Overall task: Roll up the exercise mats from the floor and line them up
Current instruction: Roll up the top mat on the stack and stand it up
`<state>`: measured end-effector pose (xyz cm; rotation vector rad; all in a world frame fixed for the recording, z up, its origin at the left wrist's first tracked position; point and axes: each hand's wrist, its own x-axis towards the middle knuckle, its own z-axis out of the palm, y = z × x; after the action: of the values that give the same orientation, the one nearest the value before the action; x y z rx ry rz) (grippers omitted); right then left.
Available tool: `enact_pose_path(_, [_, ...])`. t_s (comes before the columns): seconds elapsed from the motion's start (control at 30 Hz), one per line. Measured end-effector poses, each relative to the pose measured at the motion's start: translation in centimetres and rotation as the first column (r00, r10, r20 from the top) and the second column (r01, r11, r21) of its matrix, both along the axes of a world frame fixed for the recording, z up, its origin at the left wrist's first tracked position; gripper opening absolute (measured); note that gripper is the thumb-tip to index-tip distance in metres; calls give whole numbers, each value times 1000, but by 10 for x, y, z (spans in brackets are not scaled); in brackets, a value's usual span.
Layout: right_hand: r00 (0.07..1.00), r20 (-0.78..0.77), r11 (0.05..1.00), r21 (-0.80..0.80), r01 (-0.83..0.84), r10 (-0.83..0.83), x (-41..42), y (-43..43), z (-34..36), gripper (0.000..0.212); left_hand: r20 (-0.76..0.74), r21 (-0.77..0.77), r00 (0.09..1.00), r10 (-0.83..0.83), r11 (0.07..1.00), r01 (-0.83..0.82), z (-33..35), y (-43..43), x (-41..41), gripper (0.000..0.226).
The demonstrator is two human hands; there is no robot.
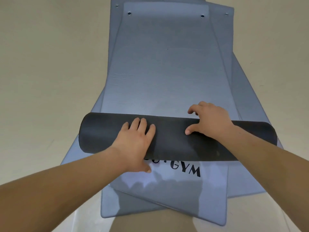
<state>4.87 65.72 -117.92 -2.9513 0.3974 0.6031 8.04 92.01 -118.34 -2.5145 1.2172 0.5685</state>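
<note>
- one pale floor (41, 64) carries everything. it looks smooth, so we expect the pile could slide if we push forward rather than down.
- several grey-blue mats (247, 173) lie stacked askew under the work. we judge their crooked edges could mislead the roll's heading.
- the top mat (163, 64) runs flat away from us with its near end wound up. most of its length is not yet rolled.
- the roll (175, 141), dark side out, lies across the stack toward the near end. it looks slightly skewed, right end closer to us, so we fear it may cone or telescope.
- the left hand (133, 144) presses on the roll's top, fingers (142, 124) straight and close together, thumb down the near side.
- the right hand (212, 121) drapes over the crest, fingers (194, 111) curled down the far side, thumb spread on top. uneven pressure between the hands would loosen the winding.
- the "gym" lettering (185, 169) shows on the mat beneath.
</note>
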Motion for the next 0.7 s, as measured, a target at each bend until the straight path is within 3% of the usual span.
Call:
enact_pose_path(0.03, [999, -18, 1000, 12, -29, 29, 0, 3, 4, 74, 5, 46, 1000, -2, 999, 2, -7, 3, 0, 136])
enact_pose_path(0.1, [994, -82, 993, 98, -59, 67, -3, 7, 18, 73, 39, 47, 999, 4, 999, -6, -20, 4, 4, 139])
enact_pose_path(0.17, [975, -187, 989, 106, -101, 119, -9, 14, 28, 105, 56, -45, 998, 29, 999, -26, -24, 1, 17, 128])
enact_pose_path(0.23, [945, -278, 978, -66, -197, 172, -21, 28, 20, 141, 36, -79, 998, 45, 996, -42, -21, -2, 32, 125])
enact_pose_path(0.3, [936, -290, 938, -218, -269, 201, -36, 38, -3, 154, 21, -55, 999, 43, 998, -41, -21, -5, 40, 127])
enact_pose_path(0.37, [945, -223, 921, -254, -294, 240, -43, 36, -22, 145, 5, -31, 999, 48, 998, -48, -24, -7, 42, 127])
enact_pose_path(0.53, [946, -122, 935, -157, -317, 300, -27, 17, -13, 125, -85, -37, 993, 80, 996, -84, -5, -12, 52, 111])
enact_pose_path(0.63, [933, -199, 951, -16, -309, 300, -22, 14, 4, 119, -204, -16, 975, 89, 995, -94, 8, -10, 53, 100])
enact_pose_path(0.7, [894, -339, 955, 151, -254, 291, -23, 11, 13, 117, -383, 58, 910, 159, 987, -148, 15, -7, 49, 96])
